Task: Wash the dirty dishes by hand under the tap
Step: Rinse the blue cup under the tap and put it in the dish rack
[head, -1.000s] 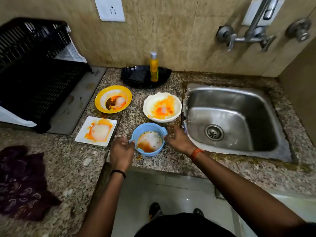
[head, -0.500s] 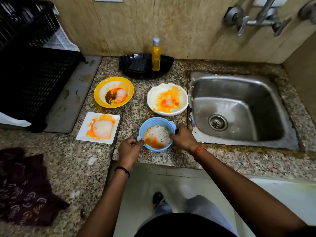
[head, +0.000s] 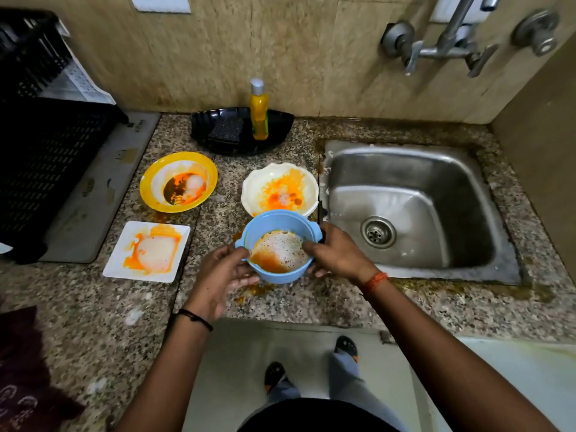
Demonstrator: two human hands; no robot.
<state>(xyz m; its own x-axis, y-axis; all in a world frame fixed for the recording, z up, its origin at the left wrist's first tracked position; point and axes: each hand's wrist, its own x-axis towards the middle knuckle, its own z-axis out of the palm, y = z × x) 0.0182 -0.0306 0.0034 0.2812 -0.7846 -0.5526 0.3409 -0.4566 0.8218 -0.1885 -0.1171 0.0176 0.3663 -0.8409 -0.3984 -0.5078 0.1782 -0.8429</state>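
Note:
A blue bowl point(head: 277, 224) with brown, foamy liquid is lifted just above the granite counter, tilted a little toward me. My left hand point(head: 223, 272) grips its left rim and underside; my right hand point(head: 335, 254) grips its right rim, thumb over the edge. Behind it sit a white bowl point(head: 258, 185) smeared orange, a yellow plate point(head: 149, 182) and a white square plate point(head: 115, 263), all dirty. The steel sink point(head: 436, 169) lies to the right, under the wall tap point(head: 448, 35), which runs no water.
A black tray point(head: 280, 126) at the back holds a yellow soap bottle point(head: 258, 113) and a dark scrub pad point(head: 226, 130). A black dish rack point(head: 40, 145) stands at the left on a grey mat. A dark cloth point(head: 28, 369) lies at the near left.
Both hands closed round the blue bowl and lifted it off the counter; it now sits slightly higher and tilted. The camera has dipped and moved closer.

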